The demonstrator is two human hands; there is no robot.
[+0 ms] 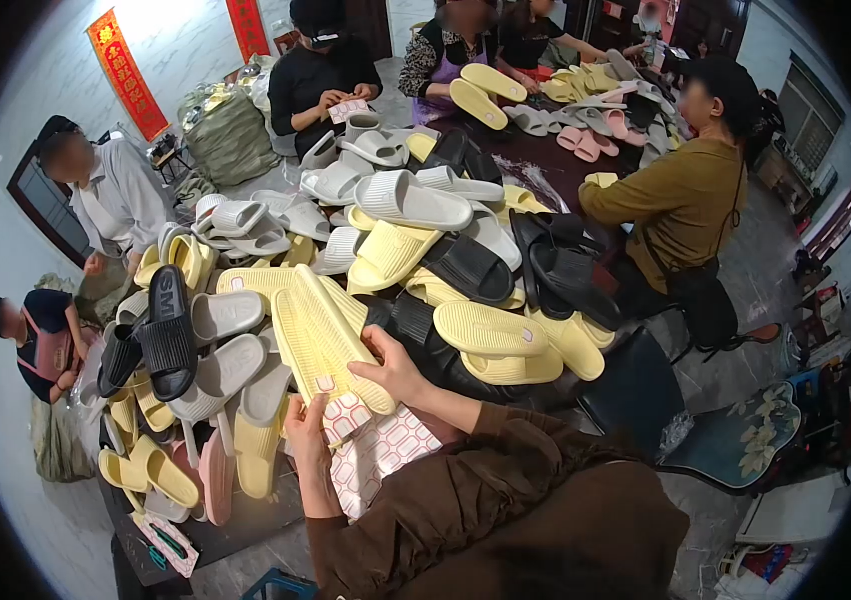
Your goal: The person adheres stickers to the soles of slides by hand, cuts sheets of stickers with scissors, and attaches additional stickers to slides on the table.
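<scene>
A pair of pale yellow slippers [321, 330], soles showing, is held together in my right hand [396, 368], whose thumb and fingers close around the heel end. My left hand [308, 438] is closed at the edge of a white label sheet [348, 416] with a pink-red pattern. Its thumb is by the heel, close to a small label [325, 383] on the sole. A larger patterned sheet [381, 462] lies below my hands. A grey slipper [226, 375] and a black slipper [169, 330] lie to the left in the heap.
Grey, yellow and black slippers pile up across the table [231, 548]. Teal-handled scissors [168, 545] lie on a patterned sheet at the near left corner. A chair [736, 435] stands at the right. Several people work around, one in a mustard top [671, 210].
</scene>
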